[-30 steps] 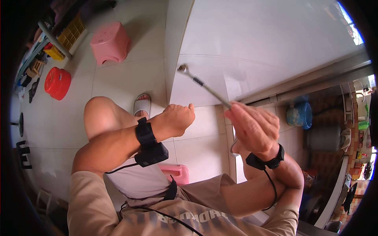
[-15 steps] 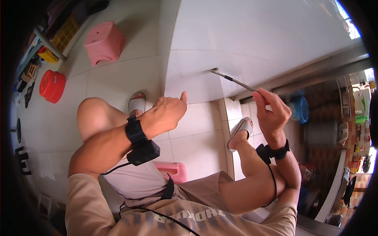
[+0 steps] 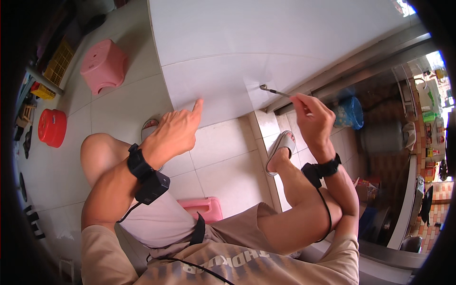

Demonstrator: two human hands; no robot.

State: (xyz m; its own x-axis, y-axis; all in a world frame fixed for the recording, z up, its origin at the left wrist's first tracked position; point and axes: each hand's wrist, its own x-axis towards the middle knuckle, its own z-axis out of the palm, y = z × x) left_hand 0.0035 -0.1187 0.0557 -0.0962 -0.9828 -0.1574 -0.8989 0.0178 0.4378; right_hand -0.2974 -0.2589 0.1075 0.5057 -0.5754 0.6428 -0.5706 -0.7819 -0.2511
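While I sit low on a pink seat (image 3: 204, 209), my right hand (image 3: 313, 118) pinches one thin metal tool (image 3: 274, 90), its tip against the white tiled wall (image 3: 266, 42) beside a grey metal frame (image 3: 351, 59). My left hand (image 3: 175, 133) is open, its forefinger touching the tile. One pink stool (image 3: 102, 64) and one red stool (image 3: 51, 127) stand on the pale tiled floor (image 3: 223, 156). A blue basket (image 3: 350, 113) sits past the frame; I cannot tell its contents.

light: bright, daylight from 2 o'clock | shadows: soft | focus: sharp centre | rim: dark vignette, bent edges
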